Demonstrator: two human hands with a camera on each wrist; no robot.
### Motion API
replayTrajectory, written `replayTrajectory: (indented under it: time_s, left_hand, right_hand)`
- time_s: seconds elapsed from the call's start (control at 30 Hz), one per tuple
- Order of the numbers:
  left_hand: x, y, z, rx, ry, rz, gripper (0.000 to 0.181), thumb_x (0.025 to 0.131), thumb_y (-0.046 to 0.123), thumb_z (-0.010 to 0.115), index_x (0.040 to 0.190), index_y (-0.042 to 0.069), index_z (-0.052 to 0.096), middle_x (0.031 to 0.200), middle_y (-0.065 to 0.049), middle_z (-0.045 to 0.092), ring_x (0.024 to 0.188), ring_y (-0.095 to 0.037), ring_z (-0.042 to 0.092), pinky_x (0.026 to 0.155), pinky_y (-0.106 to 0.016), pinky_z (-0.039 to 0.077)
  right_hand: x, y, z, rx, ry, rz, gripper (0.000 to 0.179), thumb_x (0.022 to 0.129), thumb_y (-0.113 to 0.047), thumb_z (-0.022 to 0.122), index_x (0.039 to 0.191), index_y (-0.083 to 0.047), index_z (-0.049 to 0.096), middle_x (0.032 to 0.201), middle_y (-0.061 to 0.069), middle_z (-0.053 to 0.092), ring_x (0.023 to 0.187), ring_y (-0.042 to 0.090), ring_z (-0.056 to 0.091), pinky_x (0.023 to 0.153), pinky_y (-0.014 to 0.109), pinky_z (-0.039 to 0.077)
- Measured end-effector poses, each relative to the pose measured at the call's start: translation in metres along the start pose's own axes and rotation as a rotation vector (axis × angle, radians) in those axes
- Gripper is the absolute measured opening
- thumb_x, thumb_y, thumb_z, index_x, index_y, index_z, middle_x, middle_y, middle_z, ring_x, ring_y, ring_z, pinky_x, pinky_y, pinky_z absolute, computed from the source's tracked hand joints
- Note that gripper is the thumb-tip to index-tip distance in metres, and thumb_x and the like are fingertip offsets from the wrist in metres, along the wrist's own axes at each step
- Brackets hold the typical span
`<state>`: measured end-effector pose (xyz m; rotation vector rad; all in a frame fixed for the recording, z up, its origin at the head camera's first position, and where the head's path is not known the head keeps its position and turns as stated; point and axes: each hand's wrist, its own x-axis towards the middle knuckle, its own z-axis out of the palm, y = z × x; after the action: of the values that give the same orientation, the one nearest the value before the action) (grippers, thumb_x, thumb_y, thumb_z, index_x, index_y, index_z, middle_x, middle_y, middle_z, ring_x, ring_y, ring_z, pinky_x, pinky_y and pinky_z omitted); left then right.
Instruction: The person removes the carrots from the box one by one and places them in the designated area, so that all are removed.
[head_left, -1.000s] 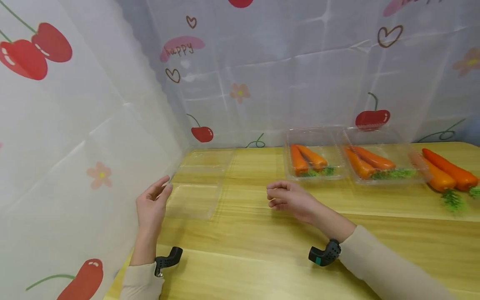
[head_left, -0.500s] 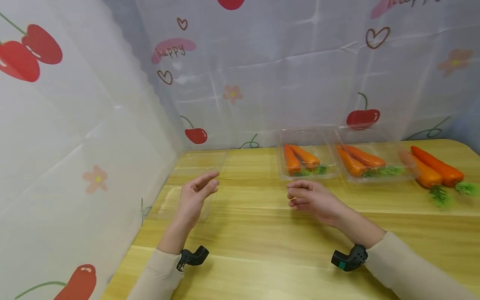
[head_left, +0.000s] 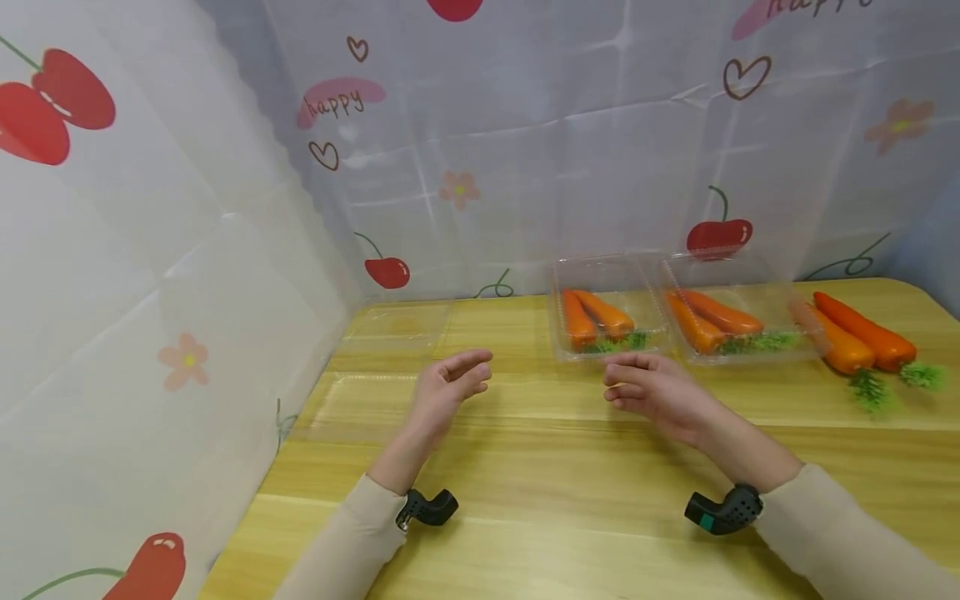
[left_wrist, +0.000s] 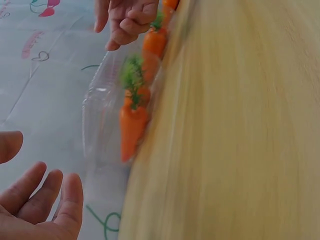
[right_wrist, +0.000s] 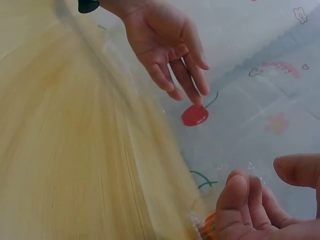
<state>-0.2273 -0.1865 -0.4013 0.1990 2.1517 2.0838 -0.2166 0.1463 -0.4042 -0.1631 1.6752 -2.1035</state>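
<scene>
My left hand (head_left: 442,396) hovers above the table in the head view, with relaxed fingers and nothing in them. My right hand (head_left: 667,400) is also in the air, fingers loosely bent and holding nothing, just in front of two clear plastic boxes. The nearer-left box (head_left: 592,273) holds two orange carrots (head_left: 611,317) with green tops. In the box beside it (head_left: 780,298) lie two more carrots (head_left: 723,315). A clear plastic container (head_left: 360,408) with its lid spread flat lies behind the left hand; no carrot shows in it. Both hands appear in each wrist view.
Two loose carrots (head_left: 862,333) with leafy tops lie on the wooden table (head_left: 555,517) to the right of the boxes. A printed curtain (head_left: 510,200) hangs close behind the table, and another sheet (head_left: 195,292) stands along its left edge.
My left hand has come away from the clear container at the left and moved rightward. My right hand has shifted slightly right. The head view has turned a little to the right.
</scene>
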Motion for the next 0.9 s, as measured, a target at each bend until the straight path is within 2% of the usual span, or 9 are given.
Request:
replayTrajectory:
  time_s: [0.27,0.43,0.67,0.8,0.9]
  left_hand:
    - [0.019,-0.012,0.022,-0.036,-0.042,-0.037,0.047,0.1,0.018,0.069,0.141,-0.003,0.06,0.149,-0.025,0.054,0.136,-0.044,0.053,0.107,-0.042,0.053]
    - [0.034,-0.016,0.037,-0.065,-0.04,-0.065,0.047,0.101,0.019,0.068,0.141,-0.004,0.059,0.149,-0.025,0.055,0.133,-0.043,0.056,0.107,-0.042,0.053]
    - [0.053,-0.025,0.056,-0.14,-0.038,-0.109,0.047,0.102,0.015,0.066,0.143,-0.005,0.057,0.147,-0.023,0.057,0.129,-0.042,0.059,0.104,-0.039,0.055]
    - [0.063,-0.028,0.062,-0.184,-0.01,-0.109,0.047,0.102,0.013,0.065,0.144,-0.007,0.055,0.146,-0.024,0.058,0.119,-0.037,0.066,0.104,-0.041,0.055]
    - [0.07,-0.03,0.065,-0.218,0.013,-0.108,0.046,0.102,0.011,0.065,0.143,-0.007,0.056,0.144,-0.025,0.059,0.108,-0.029,0.069,0.104,-0.043,0.055]
  right_hand:
    - [-0.001,0.006,-0.018,0.033,0.055,0.039,0.014,0.107,-0.02,0.059,0.116,-0.011,0.062,0.103,0.002,0.064,0.092,0.015,0.069,0.085,0.026,0.06]
    - [0.003,0.009,-0.028,0.071,0.07,0.05,0.011,0.107,-0.02,0.058,0.109,-0.012,0.065,0.099,0.001,0.069,0.089,0.013,0.069,0.082,0.025,0.06]
    - [0.006,0.016,-0.032,0.077,0.063,0.07,0.016,0.109,-0.022,0.054,0.114,-0.009,0.062,0.098,0.001,0.07,0.089,0.012,0.069,0.083,0.026,0.06]
    - [0.009,0.017,-0.029,0.088,0.077,0.067,0.019,0.108,-0.024,0.056,0.116,-0.008,0.061,0.098,0.0,0.07,0.09,0.012,0.069,0.083,0.026,0.06]
    - [0.013,0.017,-0.026,0.114,0.086,0.067,0.019,0.107,-0.028,0.058,0.111,-0.01,0.064,0.097,0.001,0.071,0.089,0.012,0.068,0.083,0.026,0.06]
